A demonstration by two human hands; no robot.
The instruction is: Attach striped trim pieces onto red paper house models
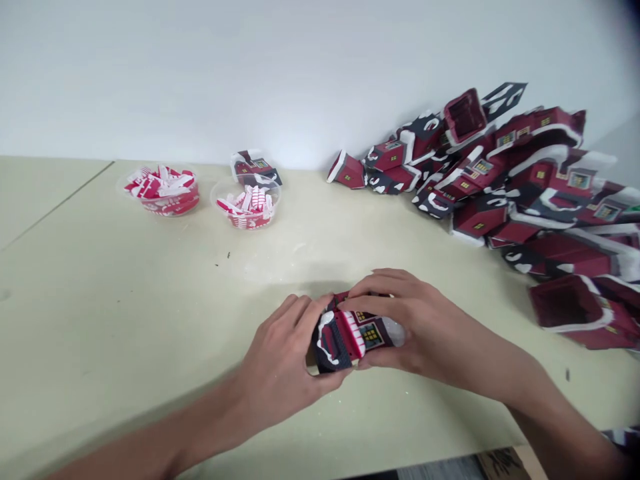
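Observation:
Between both hands, just above the table, is a small toy house (373,335) with dark red walls, a yellow-paned window and a dark roof edged in white. My left hand (285,347) is closed around the roof end, thumb below and fingers on top. From the other side my right hand (400,317) grips the wall end, its fingers over the top and its thumb underneath. A red-and-white striped awning piece (353,335) sits on the house front, above the window. My right fingertips are close to that strip; whether they press on it I cannot tell.
Two clear tubs, a left one (175,205) and a right one (250,220), hold red-and-white striped pieces. Another house (256,168) lies behind the right tub. A large pile of similar houses (540,180) fills the right side, against the white wall (225,73).

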